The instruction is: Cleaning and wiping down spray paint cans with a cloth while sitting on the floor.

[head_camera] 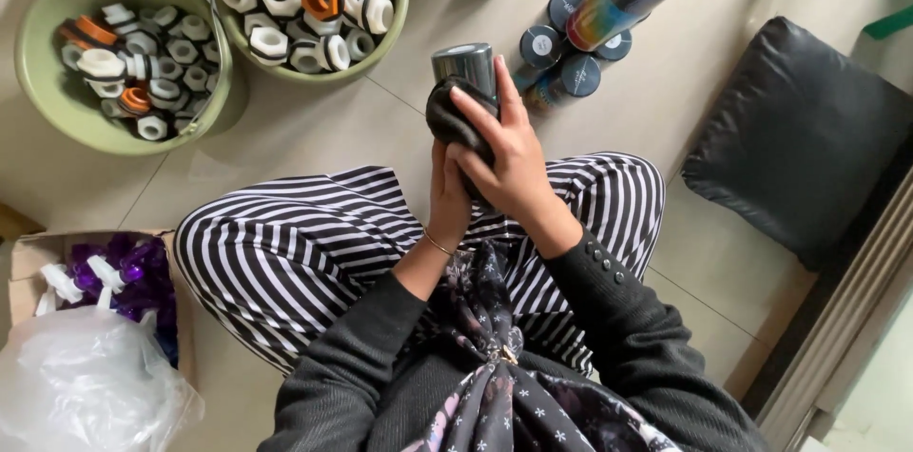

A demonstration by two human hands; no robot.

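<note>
Head view shows the right hand (509, 153) pressing a soft black cloth (455, 119) around a dark cylindrical tube with a grey cap (466, 64), while the left hand (447, 200) clasps the tube's lower end beneath that grip. Both grips are clenched on it, above the striped lap. The tube looks light, rigid and smooth, probably slippery, so holding the body through the cloth seems soundest. Beyond the grip stand more capped tubes (575, 43) on the pale tiled floor (314, 129); left of it, two green tubs of white and orange hexagonal caps (133, 53); right, a black cushion (799, 138).
</note>
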